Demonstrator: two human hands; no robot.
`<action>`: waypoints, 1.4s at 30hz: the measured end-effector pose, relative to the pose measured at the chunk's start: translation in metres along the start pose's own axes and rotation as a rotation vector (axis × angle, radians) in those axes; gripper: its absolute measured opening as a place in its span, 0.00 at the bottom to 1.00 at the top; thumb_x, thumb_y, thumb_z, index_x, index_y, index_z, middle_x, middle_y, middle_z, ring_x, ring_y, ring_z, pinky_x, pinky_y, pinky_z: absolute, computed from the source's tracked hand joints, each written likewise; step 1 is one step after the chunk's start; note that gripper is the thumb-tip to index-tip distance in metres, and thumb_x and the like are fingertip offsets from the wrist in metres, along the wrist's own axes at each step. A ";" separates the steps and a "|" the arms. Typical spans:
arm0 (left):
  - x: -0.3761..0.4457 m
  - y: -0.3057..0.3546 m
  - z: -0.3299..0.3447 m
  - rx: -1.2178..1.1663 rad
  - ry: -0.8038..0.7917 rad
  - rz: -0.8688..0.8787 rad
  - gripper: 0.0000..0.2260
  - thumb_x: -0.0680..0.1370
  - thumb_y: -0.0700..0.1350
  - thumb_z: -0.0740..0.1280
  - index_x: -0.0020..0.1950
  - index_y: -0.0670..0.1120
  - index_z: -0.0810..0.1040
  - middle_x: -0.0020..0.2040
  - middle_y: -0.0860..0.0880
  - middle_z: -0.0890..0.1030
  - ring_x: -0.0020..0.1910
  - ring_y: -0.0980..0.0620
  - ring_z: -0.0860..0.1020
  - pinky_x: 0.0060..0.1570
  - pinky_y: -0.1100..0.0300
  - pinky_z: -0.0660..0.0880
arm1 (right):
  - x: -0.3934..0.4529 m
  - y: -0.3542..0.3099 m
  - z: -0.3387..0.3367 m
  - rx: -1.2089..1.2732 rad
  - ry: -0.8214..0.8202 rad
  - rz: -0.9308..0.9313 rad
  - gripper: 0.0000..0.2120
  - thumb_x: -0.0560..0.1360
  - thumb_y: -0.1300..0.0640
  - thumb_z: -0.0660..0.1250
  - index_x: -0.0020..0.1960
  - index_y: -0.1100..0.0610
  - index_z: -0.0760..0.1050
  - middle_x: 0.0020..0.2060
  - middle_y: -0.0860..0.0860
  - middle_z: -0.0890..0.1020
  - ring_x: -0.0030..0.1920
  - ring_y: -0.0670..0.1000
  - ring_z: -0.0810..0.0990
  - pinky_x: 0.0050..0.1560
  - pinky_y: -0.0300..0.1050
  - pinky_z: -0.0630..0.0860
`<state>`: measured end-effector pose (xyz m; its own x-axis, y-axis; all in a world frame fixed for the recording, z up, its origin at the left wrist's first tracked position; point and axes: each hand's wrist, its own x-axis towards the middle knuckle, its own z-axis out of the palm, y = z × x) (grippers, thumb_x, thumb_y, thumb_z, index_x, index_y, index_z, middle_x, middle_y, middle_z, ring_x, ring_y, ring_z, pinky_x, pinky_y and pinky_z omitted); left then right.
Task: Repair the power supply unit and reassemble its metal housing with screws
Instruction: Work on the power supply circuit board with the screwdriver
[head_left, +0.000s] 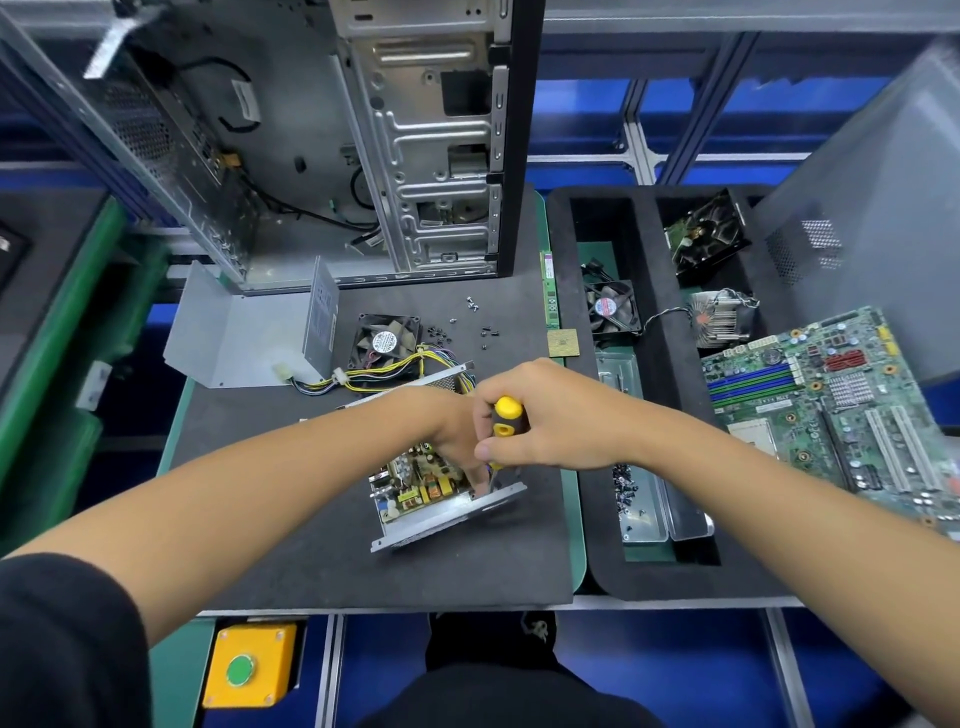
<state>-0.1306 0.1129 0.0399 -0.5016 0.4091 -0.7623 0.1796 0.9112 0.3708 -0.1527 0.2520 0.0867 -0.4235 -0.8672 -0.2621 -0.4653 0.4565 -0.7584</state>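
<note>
The open power supply unit lies on the dark mat, its circuit board exposed in a metal base tray. My right hand grips a yellow and black screwdriver held upright over the unit's right corner. My left hand reaches into the unit beside the screwdriver shaft; its fingertips are hidden. The grey metal cover of the housing stands at the back left. A black fan and a bundle of yellow and black cables lie behind the unit. Several loose screws are scattered further back.
An empty computer case stands upright at the back. A black foam tray on the right holds a second fan, a heatsink, a motherboard and a metal tin of small parts. A yellow button box sits below the table edge.
</note>
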 end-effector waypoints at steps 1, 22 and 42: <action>-0.001 -0.001 0.000 -0.002 0.009 0.003 0.18 0.78 0.50 0.66 0.63 0.41 0.75 0.48 0.51 0.73 0.47 0.52 0.69 0.46 0.64 0.65 | 0.000 0.000 0.001 -0.003 0.002 -0.002 0.05 0.72 0.55 0.73 0.39 0.52 0.77 0.30 0.46 0.80 0.31 0.43 0.78 0.32 0.33 0.70; -0.001 -0.011 -0.007 -0.028 -0.048 0.046 0.12 0.80 0.39 0.61 0.62 0.36 0.72 0.50 0.44 0.71 0.49 0.46 0.69 0.48 0.65 0.64 | 0.009 -0.006 0.005 -0.056 -0.031 0.008 0.05 0.72 0.55 0.72 0.39 0.52 0.77 0.32 0.47 0.81 0.33 0.45 0.76 0.35 0.38 0.73; 0.005 -0.014 -0.007 -0.041 0.026 0.132 0.11 0.77 0.35 0.64 0.60 0.35 0.75 0.46 0.47 0.69 0.47 0.50 0.66 0.36 0.74 0.65 | 0.009 -0.003 0.011 -0.059 -0.054 0.013 0.06 0.72 0.55 0.72 0.39 0.49 0.76 0.32 0.46 0.81 0.31 0.40 0.76 0.32 0.29 0.66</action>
<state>-0.1411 0.1017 0.0343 -0.4978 0.5232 -0.6917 0.2110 0.8466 0.4886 -0.1470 0.2407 0.0799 -0.3883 -0.8696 -0.3050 -0.5054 0.4776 -0.7186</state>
